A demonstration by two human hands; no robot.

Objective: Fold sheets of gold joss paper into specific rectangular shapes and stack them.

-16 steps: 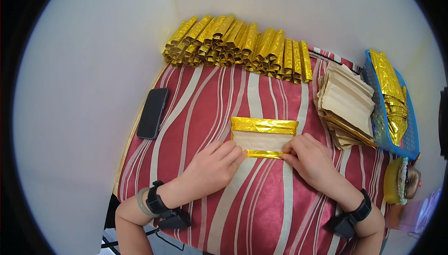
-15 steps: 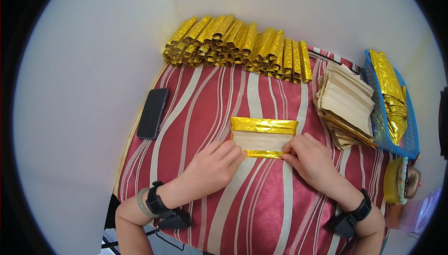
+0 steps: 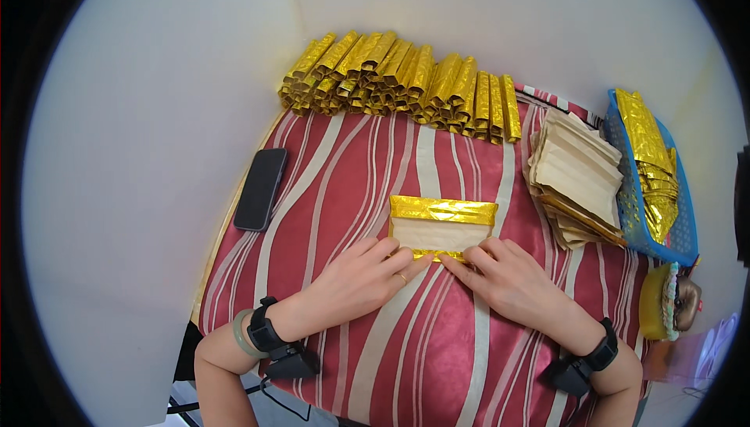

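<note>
A sheet of gold foil paper (image 3: 442,235) lies in front of me. Its pale inner side faces up, and its far and near edges are folded over in gold bands. My left hand (image 3: 361,277) grips the near fold from the left, its index finger reaching to the middle of the edge. From the right, my right hand (image 3: 512,282) holds the same fold, with its fingers bent and its thumb on the edge. The two hands' tips almost meet there. Part of the near fold is hidden under my fingers.
Rolled gold paper tubes (image 3: 406,75) are piled along the far edge. On the right are a stack of pale-backed sheets (image 3: 574,165) and a blue basket (image 3: 631,200) holding gold paper. A phone (image 3: 260,190) lies at left on the red striped cloth (image 3: 344,173).
Both hands have slid inward along the near fold, from towards its corners to its middle. The sheet has stayed nearly in place.
</note>
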